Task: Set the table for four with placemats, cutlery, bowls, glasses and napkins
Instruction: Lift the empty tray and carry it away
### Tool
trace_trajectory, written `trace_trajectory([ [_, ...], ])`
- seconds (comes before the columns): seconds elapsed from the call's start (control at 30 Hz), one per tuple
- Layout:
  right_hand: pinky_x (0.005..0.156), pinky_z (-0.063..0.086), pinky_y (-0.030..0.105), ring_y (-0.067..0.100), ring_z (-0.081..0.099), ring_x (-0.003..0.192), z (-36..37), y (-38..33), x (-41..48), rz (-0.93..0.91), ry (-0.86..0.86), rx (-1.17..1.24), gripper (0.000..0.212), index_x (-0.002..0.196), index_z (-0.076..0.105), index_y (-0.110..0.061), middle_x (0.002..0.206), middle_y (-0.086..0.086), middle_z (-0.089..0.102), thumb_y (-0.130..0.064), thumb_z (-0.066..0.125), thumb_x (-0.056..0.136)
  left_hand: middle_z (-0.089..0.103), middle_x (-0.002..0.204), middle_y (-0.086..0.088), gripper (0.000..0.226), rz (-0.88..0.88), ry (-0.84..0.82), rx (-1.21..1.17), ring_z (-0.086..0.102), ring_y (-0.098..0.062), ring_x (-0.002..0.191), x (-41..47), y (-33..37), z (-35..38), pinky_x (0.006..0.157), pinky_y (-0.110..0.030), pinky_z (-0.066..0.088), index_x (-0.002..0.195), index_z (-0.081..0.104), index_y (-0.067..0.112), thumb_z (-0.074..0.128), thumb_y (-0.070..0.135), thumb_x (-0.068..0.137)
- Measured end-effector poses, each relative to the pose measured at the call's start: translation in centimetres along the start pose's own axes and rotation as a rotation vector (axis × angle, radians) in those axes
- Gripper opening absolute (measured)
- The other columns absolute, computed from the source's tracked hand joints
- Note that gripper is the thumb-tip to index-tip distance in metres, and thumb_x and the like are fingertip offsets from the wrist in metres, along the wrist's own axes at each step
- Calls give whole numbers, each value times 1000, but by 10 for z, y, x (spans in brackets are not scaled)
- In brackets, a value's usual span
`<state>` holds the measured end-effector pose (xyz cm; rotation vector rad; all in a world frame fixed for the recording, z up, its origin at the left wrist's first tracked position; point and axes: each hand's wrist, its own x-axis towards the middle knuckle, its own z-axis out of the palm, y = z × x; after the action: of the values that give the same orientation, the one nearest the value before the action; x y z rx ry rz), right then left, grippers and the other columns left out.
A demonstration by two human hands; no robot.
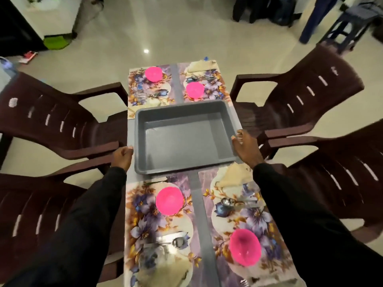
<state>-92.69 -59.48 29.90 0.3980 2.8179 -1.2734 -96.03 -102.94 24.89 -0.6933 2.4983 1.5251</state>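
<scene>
Right hand (pixel 245 149) is spread wide, thumb at the right rim of the grey tub (pixel 182 141) mid-table. Whether the curled left hand (pixel 122 157) grips the left rim is unclear. Pink bowls (pixel 169 200) sit on flowered placemats (pixel 145 224) around it.

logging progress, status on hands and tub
Left hand curled left of grey tub, grip unclear; right hand open at its right rim. Tub empty, centred. Nothing blocking.

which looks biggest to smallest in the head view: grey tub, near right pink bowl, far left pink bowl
1. grey tub
2. near right pink bowl
3. far left pink bowl
Both bowls may truly match; one is just nearer the camera.
</scene>
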Motion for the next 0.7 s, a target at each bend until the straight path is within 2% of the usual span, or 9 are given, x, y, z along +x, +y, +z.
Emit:
trace_trajectory([
  [0.07,100,47,42,38,60,119,3,9,32,57,-29,5,42,134,52,3,129,24,63,-27,55,103,46,73,-10,34,-70,21,-20,44,-22,78,23,-10,7,73,-35,35,74,55,9,58,31,101],
  [0.17,100,40,36,40,53,128,9,23,71,150,-53,19,48,137,48,7,138,26,56,-28,54,104,53,88,-9,34,-213,-19,-113,49,-24,88,70,-41,16,76,-38,39,76,57,18,62,48,92],
  [0.27,94,37,32,38,51,129,15,31,99,208,-89,73,49,137,46,11,139,25,53,-26,53,105,65,99,-7,36,-283,-38,-230,58,-27,93,79,-30,24,81,-41,48,93,69,18,65,53,83],
  [0.33,100,41,39,39,53,124,21,40,118,245,-107,124,50,136,46,12,134,25,55,-26,53,105,68,109,-6,38,-284,-38,-269,62,-27,98,75,-10,29,91,-42,50,113,68,13,61,45,95],
  [0.4,95,48,46,37,57,113,28,47,134,274,-117,161,49,132,49,9,125,23,58,-30,55,103,68,117,-7,41,-288,-39,-294,64,-27,105,79,-2,33,98,-44,51,126,63,7,56,39,102],
  [0.47,71,48,40,33,58,93,34,56,147,299,-133,179,37,114,57,4,105,21,60,-31,57,100,68,117,-7,39,-304,-25,-310,64,-28,105,82,4,36,96,-44,51,126,63,5,55,36,103],
  [0.53,55,37,31,28,53,77,39,63,157,308,-143,178,25,90,56,-4,84,17,54,-28,58,97,68,111,-6,32,-320,-2,-330,64,-26,101,85,8,37,94,-42,51,119,64,7,55,33,104],
  [0.63,48,31,28,24,43,59,39,61,164,315,-119,190,34,64,46,-9,65,11,40,-18,61,93,69,106,-3,24,-345,2,-348,65,-23,96,88,11,38,92,-42,52,104,65,11,56,32,104],
  [0.7,49,29,28,21,39,55,37,60,165,314,-126,198,39,58,41,-12,60,8,36,-16,62,91,69,108,-3,24,-348,8,-357,66,-23,98,86,13,36,92,-42,51,105,66,11,57,33,103],
])
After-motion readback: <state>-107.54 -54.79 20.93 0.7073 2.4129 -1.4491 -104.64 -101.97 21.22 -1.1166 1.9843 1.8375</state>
